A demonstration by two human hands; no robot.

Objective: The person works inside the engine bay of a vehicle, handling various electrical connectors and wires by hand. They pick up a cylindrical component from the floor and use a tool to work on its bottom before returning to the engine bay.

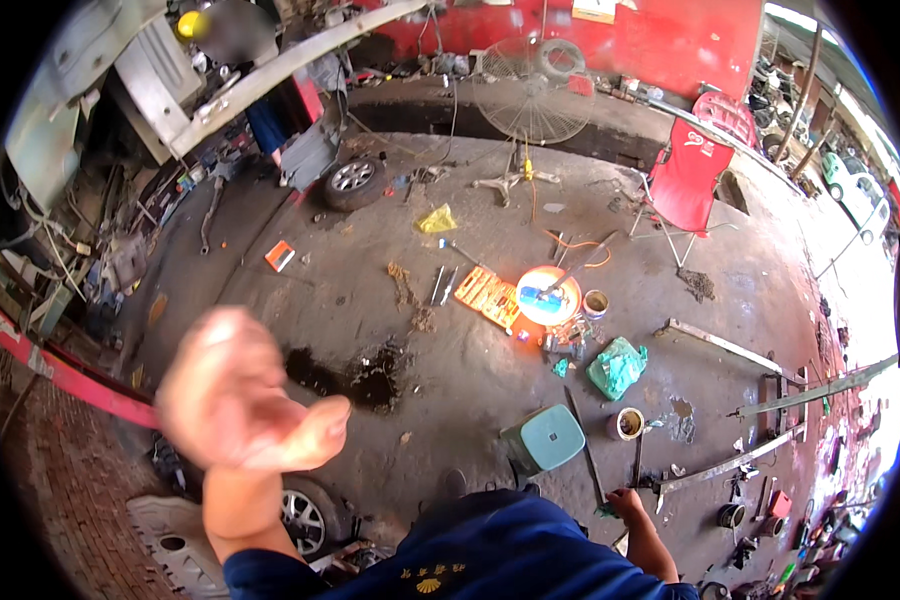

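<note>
My left hand [255, 405] is raised close in front of me, a little blurred. Its thumb stands apart from the bent fingers, and nothing shows between them. Low on the right, my right hand [625, 503] hangs beside my body with its fingers closed. A bit of dark green material [607, 510] shows at its fingertips; whether the hand grips it or it lies behind, I cannot make out. The end of a long dark bar [585, 445] on the ground lies next to that hand in view. A teal stool [547, 440] stands just ahead of me.
Ahead lie an orange tool case [487, 298], a round orange basin [548, 296] and a green plastic bag [618, 368]. An oil stain [355, 378] darkens the floor. Farther off are a wheel [355, 184], a large fan [533, 92] and a red folding chair [688, 175]. Metal rails [735, 472] lie right.
</note>
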